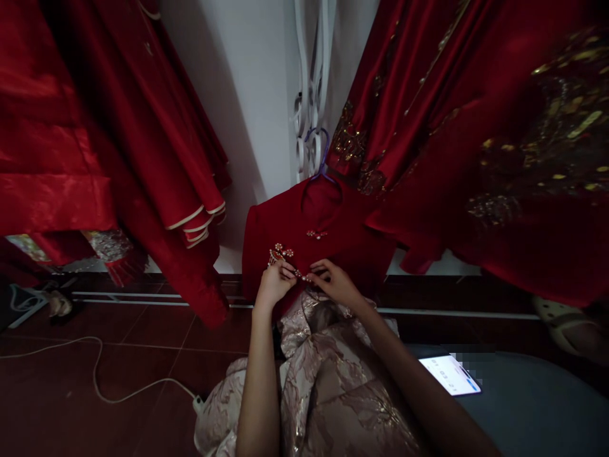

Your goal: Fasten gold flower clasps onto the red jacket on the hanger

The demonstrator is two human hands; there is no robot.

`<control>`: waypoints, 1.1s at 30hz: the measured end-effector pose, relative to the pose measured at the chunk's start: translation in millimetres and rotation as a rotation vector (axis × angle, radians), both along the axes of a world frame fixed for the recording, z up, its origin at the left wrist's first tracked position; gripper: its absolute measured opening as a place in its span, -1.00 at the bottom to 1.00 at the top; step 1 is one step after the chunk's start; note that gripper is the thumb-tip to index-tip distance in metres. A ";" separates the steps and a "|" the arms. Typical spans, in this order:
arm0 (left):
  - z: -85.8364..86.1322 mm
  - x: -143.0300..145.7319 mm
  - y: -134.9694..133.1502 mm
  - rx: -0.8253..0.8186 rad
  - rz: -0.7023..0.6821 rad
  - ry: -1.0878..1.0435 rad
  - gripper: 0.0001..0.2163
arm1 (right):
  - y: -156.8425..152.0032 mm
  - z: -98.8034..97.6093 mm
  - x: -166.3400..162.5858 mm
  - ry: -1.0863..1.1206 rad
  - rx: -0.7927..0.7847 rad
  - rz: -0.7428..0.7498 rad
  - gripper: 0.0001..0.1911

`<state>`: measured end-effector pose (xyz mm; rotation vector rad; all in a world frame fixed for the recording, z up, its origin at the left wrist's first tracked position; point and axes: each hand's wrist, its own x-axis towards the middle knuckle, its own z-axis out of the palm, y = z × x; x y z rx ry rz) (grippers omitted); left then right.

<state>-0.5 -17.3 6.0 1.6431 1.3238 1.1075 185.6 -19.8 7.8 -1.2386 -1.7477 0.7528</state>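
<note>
A red jacket (280, 219) hangs in front of me on a purple hanger (325, 152). Its front carries a beaded button fastener (316, 235) below the neckline and a gold-and-pearl ornament (280, 252) to the left. My left hand (276, 281) is closed in a pinch at the left end of a lower beaded fastener (302, 276). At the right end, my right hand (335, 283) pinches the same fastener between thumb and fingers. Whether its two halves are joined cannot be made out.
Red garments hang on the left (185, 158) and gold-sequinned ones on the right (547, 139). A patterned, shiny fabric (328, 381) covers my lap. A lit phone (450, 374) rests on a grey surface (523, 406). A white cable (98, 374) crosses the tiled floor.
</note>
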 end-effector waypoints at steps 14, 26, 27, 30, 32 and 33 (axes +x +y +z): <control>14.5 -0.5 -12.1 0.248 -0.084 0.339 -0.85 | -1.8 15.0 20.7 -0.038 -0.077 0.123 -0.81; 17.1 8.4 -12.6 0.237 -0.102 0.423 -0.90 | 6.0 -10.5 9.5 -0.029 -0.080 0.111 -0.80; 15.8 8.7 -11.8 0.244 -0.105 0.408 -0.90 | 6.2 -10.1 9.8 -0.025 -0.081 0.119 -0.80; 11.2 9.8 -8.6 0.257 -0.113 0.325 -0.89 | 7.2 -9.9 10.5 0.027 -0.102 0.162 -0.77; 8.6 10.5 -6.5 0.227 -0.133 0.264 -0.89 | 7.7 -10.4 10.3 0.071 -0.130 0.184 -0.76; 7.7 10.7 -5.6 0.205 -0.143 0.237 -0.88 | 7.8 -10.7 9.9 0.089 -0.146 0.188 -0.75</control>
